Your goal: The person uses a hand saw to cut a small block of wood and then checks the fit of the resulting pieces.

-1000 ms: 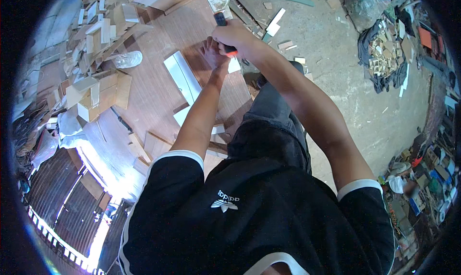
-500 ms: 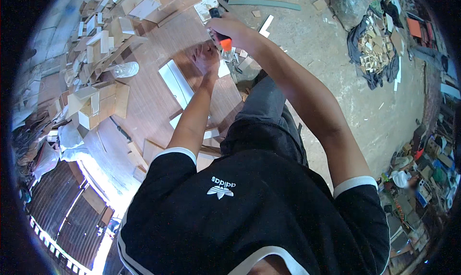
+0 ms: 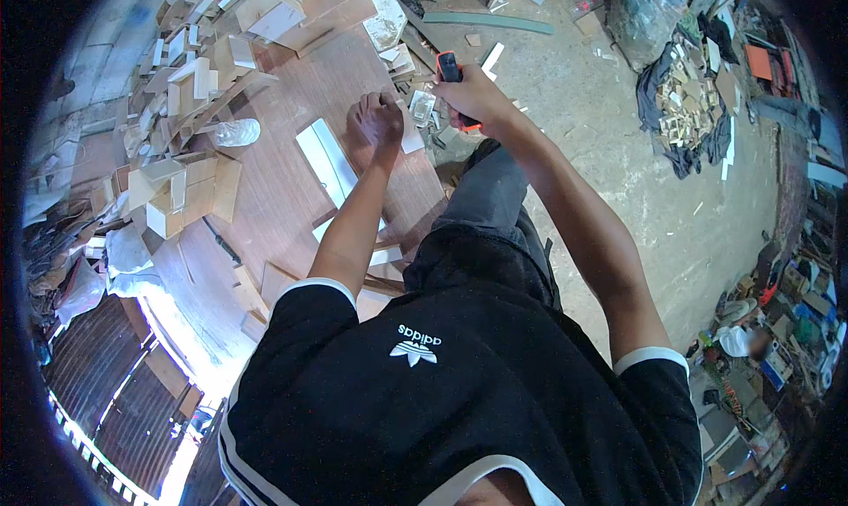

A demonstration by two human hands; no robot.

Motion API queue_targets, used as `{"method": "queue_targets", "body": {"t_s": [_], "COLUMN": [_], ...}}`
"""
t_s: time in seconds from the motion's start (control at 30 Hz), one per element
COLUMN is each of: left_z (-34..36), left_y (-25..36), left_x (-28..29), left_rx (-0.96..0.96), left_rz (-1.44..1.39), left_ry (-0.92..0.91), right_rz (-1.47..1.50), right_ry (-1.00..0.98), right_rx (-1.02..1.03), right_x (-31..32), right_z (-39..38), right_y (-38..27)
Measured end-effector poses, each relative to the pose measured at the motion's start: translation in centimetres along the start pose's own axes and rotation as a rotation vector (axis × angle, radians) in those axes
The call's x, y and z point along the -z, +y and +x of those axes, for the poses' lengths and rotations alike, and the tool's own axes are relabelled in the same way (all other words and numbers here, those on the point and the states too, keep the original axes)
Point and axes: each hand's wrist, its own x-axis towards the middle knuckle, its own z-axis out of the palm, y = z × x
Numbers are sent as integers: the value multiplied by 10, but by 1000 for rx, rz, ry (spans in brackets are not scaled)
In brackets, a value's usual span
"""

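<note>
At the top centre of the frame, an orange and black tool (image 3: 452, 78) is gripped in the right hand (image 3: 473, 100). Just left, the left hand (image 3: 375, 122) is curled shut on the wooden counter (image 3: 283, 197), beside a white strip (image 3: 327, 162).

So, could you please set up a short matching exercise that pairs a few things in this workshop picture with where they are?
Things:
1. orange and black tool
2. white strip
3. clear plastic bottle
4. dark cloth with wood scraps

Places:
A. on the concrete floor, far right
B. lying on the board, left of the white strip
C. in the right hand
D. beside the left hand

Pairs: 1-C, 2-D, 3-B, 4-A
</note>
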Motion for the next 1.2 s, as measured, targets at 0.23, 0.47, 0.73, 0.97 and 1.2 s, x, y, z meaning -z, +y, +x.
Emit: {"method": "queue_targets", "body": {"t_s": [0.23,0.47,0.73,0.97,1.2], "left_z": [-4,-20,-19,-18,-23], "left_y": [26,-2,16,14,19], "left_x": [15,2,7,10,-6], "left_rx": [-68,-68,132,75,50], "left_rz": [63,15,-247,-53,-40], "left_ry": [-154,-40,-75,-77,-245], "right_rz": [-97,-187,-136,-54,-50], "right_ry": [10,-92,-33,28,13], "right_rx": [-109,-118,-109,-187,-197], "right_x": [-4,-40,-63,-68,-56], "right_z": [-2,0,43,58,42], "right_y": [8,-34,-28,-15,-29]}}
